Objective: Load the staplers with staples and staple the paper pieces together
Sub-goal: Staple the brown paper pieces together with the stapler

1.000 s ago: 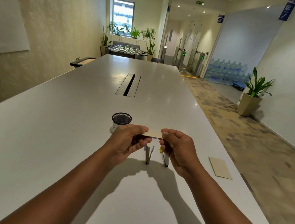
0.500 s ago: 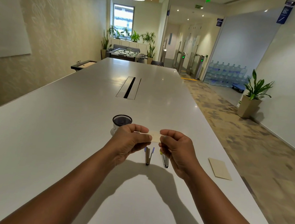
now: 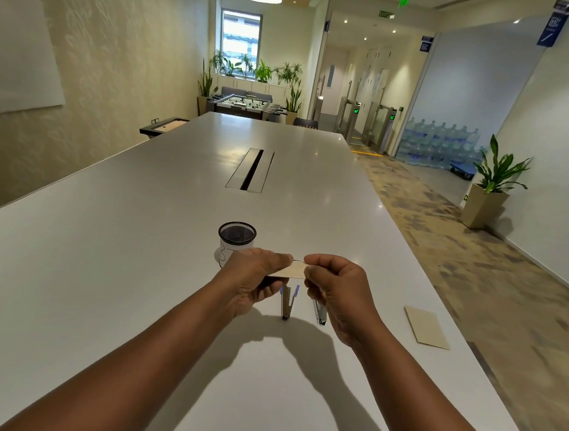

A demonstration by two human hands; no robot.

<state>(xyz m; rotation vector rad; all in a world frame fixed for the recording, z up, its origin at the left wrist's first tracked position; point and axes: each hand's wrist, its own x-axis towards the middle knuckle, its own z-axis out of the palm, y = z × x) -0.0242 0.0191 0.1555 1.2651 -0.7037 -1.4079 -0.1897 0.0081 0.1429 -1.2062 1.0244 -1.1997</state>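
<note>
A small tan paper piece is pinched between my left hand and my right hand, held a little above the white table. Below my hands two staplers lie on the table with their tops flipped open: one with blue ends between my hands, the other partly hidden under my right hand. A stack of tan paper pieces lies to the right near the table's edge.
A black mesh cup stands just behind my left hand. A cable slot runs along the middle of the table farther off. The table's right edge drops to a carpeted floor, where a potted plant stands.
My hands have stayed together on the paper piece, which now tilts slightly. The head camera has tipped upward a little; nothing on the table has moved.
</note>
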